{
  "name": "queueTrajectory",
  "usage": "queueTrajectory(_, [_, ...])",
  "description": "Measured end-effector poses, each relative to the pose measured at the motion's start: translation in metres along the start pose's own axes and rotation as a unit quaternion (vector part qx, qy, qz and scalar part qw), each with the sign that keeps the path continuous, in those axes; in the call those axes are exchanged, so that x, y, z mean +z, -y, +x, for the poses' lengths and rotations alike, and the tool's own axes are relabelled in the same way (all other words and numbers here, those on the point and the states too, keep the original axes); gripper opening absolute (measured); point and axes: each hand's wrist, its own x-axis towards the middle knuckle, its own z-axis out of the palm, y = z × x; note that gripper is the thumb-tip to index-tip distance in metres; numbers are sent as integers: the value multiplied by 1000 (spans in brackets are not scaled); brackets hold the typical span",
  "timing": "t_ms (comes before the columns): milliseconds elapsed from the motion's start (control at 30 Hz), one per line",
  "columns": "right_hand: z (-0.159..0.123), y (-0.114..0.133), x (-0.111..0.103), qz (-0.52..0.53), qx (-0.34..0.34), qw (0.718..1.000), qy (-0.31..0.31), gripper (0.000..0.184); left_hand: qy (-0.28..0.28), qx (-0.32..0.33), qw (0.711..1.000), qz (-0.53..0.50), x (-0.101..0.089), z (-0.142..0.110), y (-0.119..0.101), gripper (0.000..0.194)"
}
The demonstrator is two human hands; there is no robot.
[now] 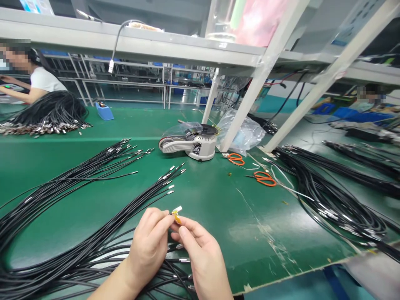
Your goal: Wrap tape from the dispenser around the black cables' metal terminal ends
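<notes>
My left hand (149, 239) pinches a black cable just behind its silvery metal connector (178, 208). A small strip of amber tape (177, 218) sits at the connector's base, with the fingertips of my right hand (204, 254) closed on it. Whether the tape is stuck to the cable there, I cannot tell. Below both hands lie black cables (109, 260) with metal tips, partly covered by my wrists. Another cable bundle (131, 206) runs up the table to the left of my hands, its silver ends pointing away from me.
A grey tape dispenser (203, 151) stands beyond my hands. Orange-handled scissors (236, 158) and a second pair (265, 178) lie right of it. More cables (312, 183) cover the right side, near slanted white posts (250, 91). A person (46, 79) sits far left behind a cable pile (56, 110).
</notes>
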Motion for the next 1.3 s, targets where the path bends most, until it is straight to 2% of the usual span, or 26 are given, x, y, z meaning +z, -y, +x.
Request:
queueTrajectory(467, [2,-7,-1,-9,-3,1000,11,30,-4,7,1000,-5,-2,0,0,39])
queueTrajectory(667, [3,-6,0,2,-7,1000,4,33,17,4,1000,9,0,-3,0,43])
queueTrajectory(800, [0,-6,4,39,11,999,-1,36,20,-30,998,45,2,-3,3,32])
queueTrajectory(967, [-5,-7,1,114,72,991,-15,46,11,-96,993,60,3,0,6,17])
queueTrajectory(1100, [-1,-3,-2,55,41,997,-41,39,21,-73,994,82,3,0,6,16])
queueTrajectory(1300, [17,3,8,-44,24,998,-23,39,28,-52,993,107,4,-2,5,16])
